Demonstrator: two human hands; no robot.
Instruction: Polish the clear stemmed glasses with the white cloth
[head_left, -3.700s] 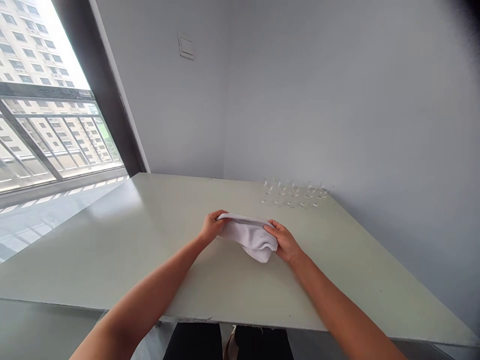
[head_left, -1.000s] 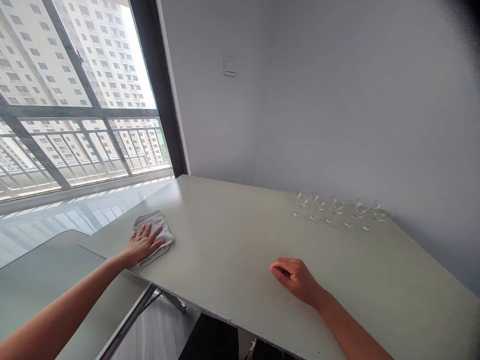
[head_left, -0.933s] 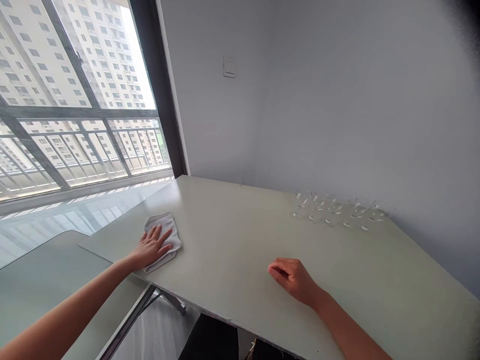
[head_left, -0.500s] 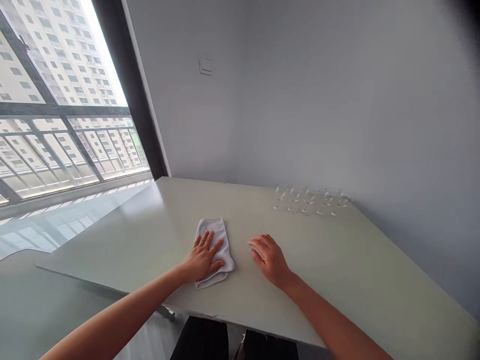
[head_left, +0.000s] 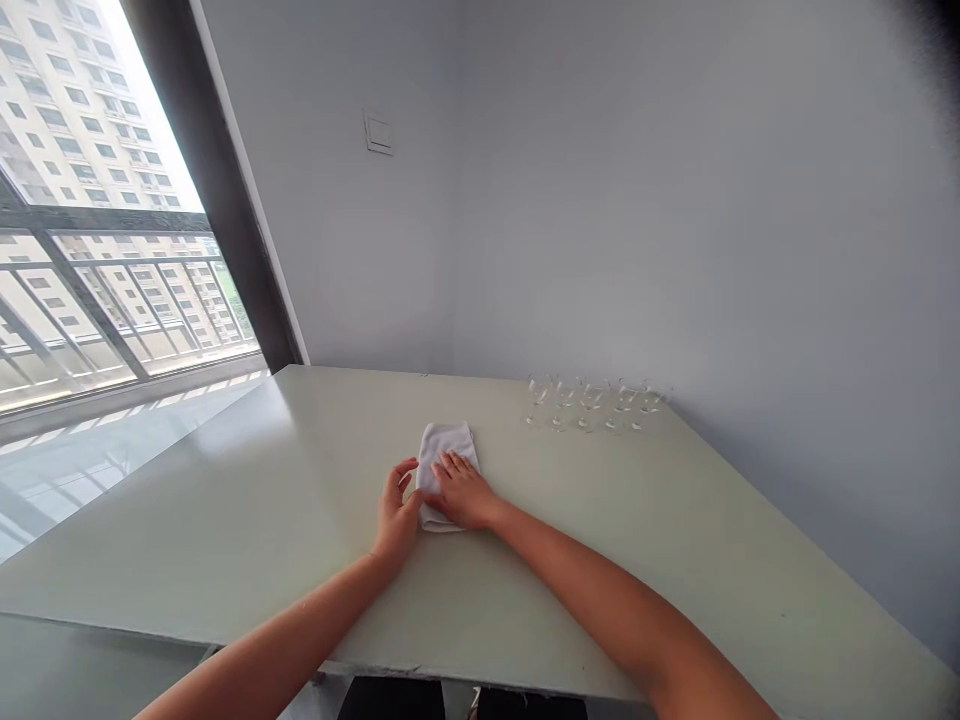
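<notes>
the white cloth [head_left: 444,440], plain with a faint lilac cast, lies folded into a narrow pad near the middle of the pale green-grey bench [head_left: 600,520], in front of me. my right hand [head_left: 463,495] rests palm down on it, fingers extended. my left hand [head_left: 397,508] is at its left edge, half curled, thumb and fingers apart; whether that thumb touches my right hand i cannot tell. the bench is smooth and glossy, its near edge rough. clear stemmed glasses [head_left: 592,400] stand grouped towards its far right corner, by the grey wall [head_left: 637,200]. at left, a square switch [head_left: 379,132] and a dark-framed window [head_left: 97,290].
</notes>
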